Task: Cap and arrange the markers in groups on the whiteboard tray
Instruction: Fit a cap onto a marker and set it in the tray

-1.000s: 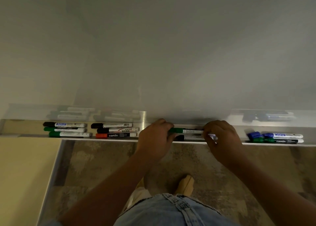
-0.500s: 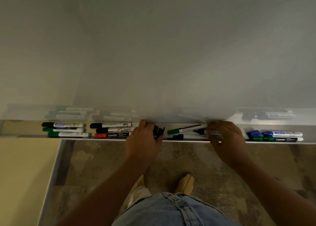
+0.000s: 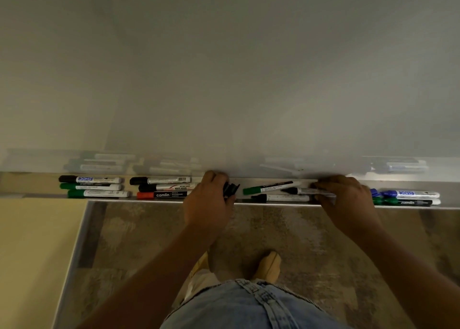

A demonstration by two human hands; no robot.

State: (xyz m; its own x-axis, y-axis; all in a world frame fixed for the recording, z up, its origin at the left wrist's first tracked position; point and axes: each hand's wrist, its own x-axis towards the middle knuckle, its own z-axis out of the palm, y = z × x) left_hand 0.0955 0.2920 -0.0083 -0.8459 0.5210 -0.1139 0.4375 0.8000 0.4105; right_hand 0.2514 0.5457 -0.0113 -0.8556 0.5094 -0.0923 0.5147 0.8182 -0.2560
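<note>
The whiteboard tray [image 3: 286,179] runs left to right below the board. My left hand [image 3: 207,203] grips black caps [image 3: 230,189] at its middle. My right hand [image 3: 346,199] holds an uncapped black-tipped marker [image 3: 307,191] by its rear end. Between my hands a green-capped marker [image 3: 270,187] lies slanted, with an uncapped black marker [image 3: 278,198] in front of it. Capped groups lie at the far left [image 3: 93,186] and left of my left hand [image 3: 163,187]. Blue, green and black markers [image 3: 408,197] lie at the right.
The whiteboard [image 3: 224,67] fills the upper view and mirrors the markers faintly. Below the tray are a mottled floor [image 3: 149,241], my feet [image 3: 267,266] and jeans. A pale yellow wall panel [image 3: 32,254] stands at the left.
My left hand let go of the green marker and moved left, now gripping black caps. The green marker lies slanted on the tray. My right hand holds an uncapped marker and has barely shifted.
</note>
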